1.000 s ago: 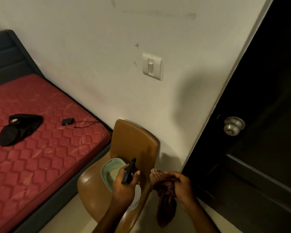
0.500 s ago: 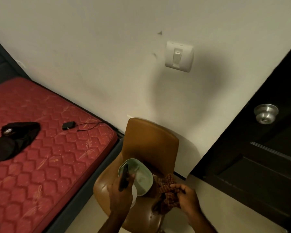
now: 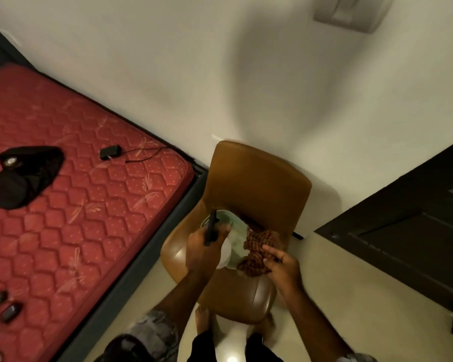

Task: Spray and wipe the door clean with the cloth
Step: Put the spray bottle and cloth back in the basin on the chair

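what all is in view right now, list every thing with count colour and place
spray bottle: one, white with black trigger, gripped over the chair
cloth: one, brown checked, on the chair seat by the bowl
door: one, dark brown, right
bowl: one, pale green, on the chair seat
chair: one, tan, against the wall
mattress: one, red quilted, left
black garment: one, on the mattress
charger: one, black, on the mattress
light switch: one, white, wall top
left hand: grips the spray bottle
right hand: touches the cloth

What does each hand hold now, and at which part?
The left hand grips the spray bottle around its neck, under the black trigger. The right hand touches the checked cloth at its near edge; a grip cannot be told.
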A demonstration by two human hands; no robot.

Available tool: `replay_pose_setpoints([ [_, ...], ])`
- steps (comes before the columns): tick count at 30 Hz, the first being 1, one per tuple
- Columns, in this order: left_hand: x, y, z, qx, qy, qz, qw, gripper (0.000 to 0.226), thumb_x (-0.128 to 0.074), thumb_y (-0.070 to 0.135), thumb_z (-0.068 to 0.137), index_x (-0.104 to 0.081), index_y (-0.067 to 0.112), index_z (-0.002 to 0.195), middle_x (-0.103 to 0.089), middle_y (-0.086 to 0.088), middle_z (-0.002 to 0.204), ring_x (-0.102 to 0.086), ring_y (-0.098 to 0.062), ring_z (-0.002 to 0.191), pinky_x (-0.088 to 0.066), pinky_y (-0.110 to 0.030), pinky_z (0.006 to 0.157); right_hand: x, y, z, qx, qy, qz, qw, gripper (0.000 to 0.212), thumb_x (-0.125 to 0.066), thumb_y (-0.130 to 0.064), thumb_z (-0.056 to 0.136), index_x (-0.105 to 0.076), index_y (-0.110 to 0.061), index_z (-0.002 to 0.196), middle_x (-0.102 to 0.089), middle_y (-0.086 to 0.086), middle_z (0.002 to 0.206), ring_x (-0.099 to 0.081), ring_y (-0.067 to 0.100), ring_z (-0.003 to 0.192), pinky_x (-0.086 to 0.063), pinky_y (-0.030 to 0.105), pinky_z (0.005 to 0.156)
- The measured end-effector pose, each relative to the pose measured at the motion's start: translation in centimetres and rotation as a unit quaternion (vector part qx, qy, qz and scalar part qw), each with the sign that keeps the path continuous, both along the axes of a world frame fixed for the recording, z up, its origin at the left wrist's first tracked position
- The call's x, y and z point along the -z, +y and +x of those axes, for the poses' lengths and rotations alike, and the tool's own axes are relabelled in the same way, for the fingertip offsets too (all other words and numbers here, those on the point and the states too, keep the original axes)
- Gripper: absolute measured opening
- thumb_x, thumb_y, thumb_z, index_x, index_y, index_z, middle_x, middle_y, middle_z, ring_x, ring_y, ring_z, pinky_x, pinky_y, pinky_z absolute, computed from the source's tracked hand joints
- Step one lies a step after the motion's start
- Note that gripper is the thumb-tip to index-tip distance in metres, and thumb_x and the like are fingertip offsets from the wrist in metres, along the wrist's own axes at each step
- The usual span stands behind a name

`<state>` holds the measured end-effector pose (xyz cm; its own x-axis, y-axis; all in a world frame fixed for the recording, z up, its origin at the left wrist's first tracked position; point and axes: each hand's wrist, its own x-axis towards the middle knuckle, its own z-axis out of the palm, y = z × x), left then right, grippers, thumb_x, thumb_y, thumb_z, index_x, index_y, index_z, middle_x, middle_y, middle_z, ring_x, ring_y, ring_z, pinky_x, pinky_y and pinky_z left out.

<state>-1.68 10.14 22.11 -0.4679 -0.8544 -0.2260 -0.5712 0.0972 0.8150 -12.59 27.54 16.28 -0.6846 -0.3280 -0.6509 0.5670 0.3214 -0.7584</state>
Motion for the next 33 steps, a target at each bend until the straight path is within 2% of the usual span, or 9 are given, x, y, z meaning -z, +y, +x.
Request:
replay_pose_setpoints([
  [5, 5.6, -2.5, -0.5, 0.034, -0.023, 0.03, 0.999, 0.051, -0.065, 0.083, 0.079, -0.064, 0.032, 0.076, -0.066, -0.004, 0.081, -0.063, -0.027, 0.078, -0.044, -0.034, 0.057, 1.2, -3.4, 0.9, 0.016, -0.014, 0.002, 1.0, 0.044, -0.064, 0.011, 0.096, -0.078, -0.03, 0.105, -0.064, 0.01, 0.138, -0.062, 0.034, 0.125, -0.06, 0.049, 0.098],
  [9, 9.0, -4.5, -1.3, 0.061, -0.025, 0.025, 0.998, 0.04, -0.067, 0.075, 0.082, -0.065, 0.036, 0.077, -0.066, 0.003, 0.082, -0.063, -0.02, 0.08, -0.043, -0.03, 0.06, 4.5, -5.7, 1.9, 0.019, -0.003, 0.014, 1.0, 0.042, -0.065, 0.008, 0.096, -0.078, -0.03, 0.107, -0.07, 0.003, 0.127, -0.065, 0.028, 0.121, -0.06, 0.045, 0.099],
  [15, 14.3, -7.0, -2.0, 0.083, -0.036, 0.019, 0.996, 0.058, -0.056, 0.092, 0.073, -0.064, 0.034, 0.076, -0.068, 0.003, 0.081, -0.065, -0.022, 0.079, -0.057, -0.044, 0.062, 9.9, -8.1, 2.2, 0.003, -0.009, 0.083, 0.996, 0.032, -0.064, 0.004, 0.099, -0.078, -0.017, 0.118, -0.066, 0.007, 0.133, -0.061, 0.031, 0.124, -0.06, 0.048, 0.099],
  [20, 19.9, -9.3, -2.8, 0.107, -0.052, 0.026, 0.993, 0.049, -0.062, 0.085, 0.077, -0.066, 0.036, 0.078, -0.069, 0.009, 0.077, -0.067, -0.021, 0.078, -0.059, -0.047, 0.063, 16.0, -10.2, 1.9, -0.133, -0.033, 0.181, 0.974, 0.033, -0.062, -0.009, 0.102, -0.067, -0.011, 0.135, -0.066, 0.014, 0.138, -0.061, 0.034, 0.129, -0.052, 0.037, 0.105],
  [22, 22.0, -9.6, -2.7, 0.115, -0.062, 0.03, 0.991, 0.038, -0.068, 0.076, 0.08, -0.067, 0.038, 0.079, -0.067, 0.011, 0.077, -0.064, -0.019, 0.078, -0.052, -0.039, 0.06, 17.9, -10.7, 2.4, -0.196, -0.052, 0.136, 0.97, 0.031, -0.059, -0.012, 0.105, -0.064, -0.007, 0.135, -0.069, 0.015, 0.131, -0.061, 0.034, 0.124, -0.052, 0.043, 0.104],
  [25, 23.4, -9.3, -2.7, 0.119, -0.058, 0.045, 0.99, 0.027, -0.075, 0.062, 0.084, -0.067, 0.037, 0.078, -0.065, 0.012, 0.078, -0.062, -0.017, 0.077, -0.046, -0.031, 0.063, 20.6, -11.1, 3.1, -0.327, 0.028, 0.144, 0.933, 0.02, -0.058, -0.014, 0.106, -0.069, -0.016, 0.123, -0.077, 0.004, 0.115, -0.064, 0.028, 0.118, -0.053, 0.041, 0.098],
  [27, 23.6, -9.1, -2.8, 0.121, -0.053, 0.056, 0.99, 0.024, -0.079, 0.053, 0.086, -0.069, 0.032, 0.079, -0.069, 0.009, 0.078, -0.066, -0.016, 0.076, -0.053, -0.036, 0.064, 19.4, -11.1, 2.4, -0.438, 0.161, 0.219, 0.857, 0.034, -0.055, -0.023, 0.105, -0.065, -0.025, 0.138, -0.063, 0.002, 0.144, -0.052, 0.027, 0.139, -0.041, 0.039, 0.118],
  [29, 24.1, -8.9, -2.9, 0.122, -0.05, 0.066, 0.989, 0.022, -0.081, 0.048, 0.087, -0.07, 0.029, 0.081, -0.071, 0.006, 0.08, -0.068, -0.015, 0.077, -0.057, -0.039, 0.067, 18.0, -10.4, 2.7, -0.465, 0.23, 0.27, 0.811, 0.047, -0.054, -0.025, 0.101, -0.056, -0.03, 0.148, -0.041, 0.003, 0.161, -0.037, 0.028, 0.149, -0.034, 0.041, 0.122],
  [33, 25.1, -8.8, -3.3, 0.137, -0.056, 0.082, 0.986, 0.015, -0.079, 0.045, 0.089, -0.07, 0.032, 0.09, -0.072, 0.006, 0.092, -0.068, -0.012, 0.09, -0.06, -0.037, 0.074, 16.6, -9.3, 2.7, -0.374, 0.36, 0.355, 0.778, 0.065, -0.08, -0.038, 0.084, -0.058, -0.029, 0.145, -0.051, 0.009, 0.15, -0.052, 0.031, 0.131, -0.056, 0.041, 0.098],
])
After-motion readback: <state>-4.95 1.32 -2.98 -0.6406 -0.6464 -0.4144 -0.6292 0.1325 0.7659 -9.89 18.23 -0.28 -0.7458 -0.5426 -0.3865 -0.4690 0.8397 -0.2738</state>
